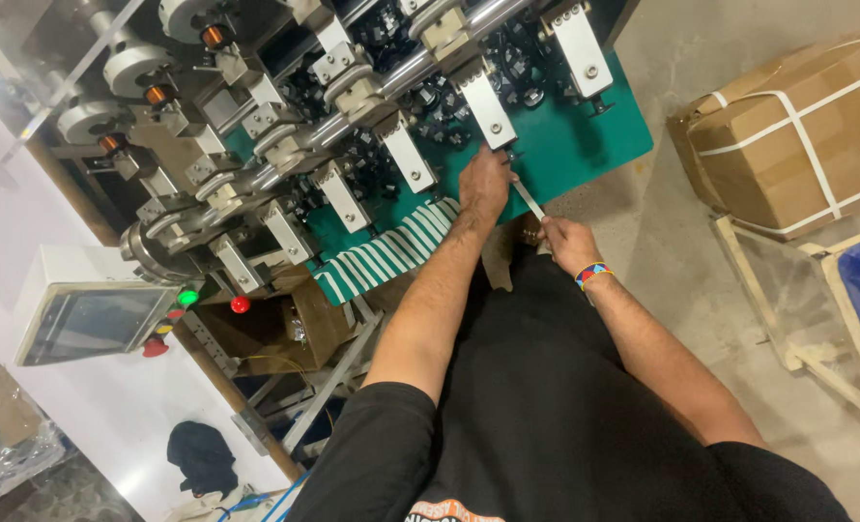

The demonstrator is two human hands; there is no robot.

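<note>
white flat strip [529, 200] between hands

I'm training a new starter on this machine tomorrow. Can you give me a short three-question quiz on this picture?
1. True or false: the right hand holds one end of the white strip.
2. Where is the left hand? A) on the green plate B) on the cardboard box C) on the screen
3. What is worn on the right wrist?

Key: 1 true; 2 A; 3 a coloured wristband.
</note>
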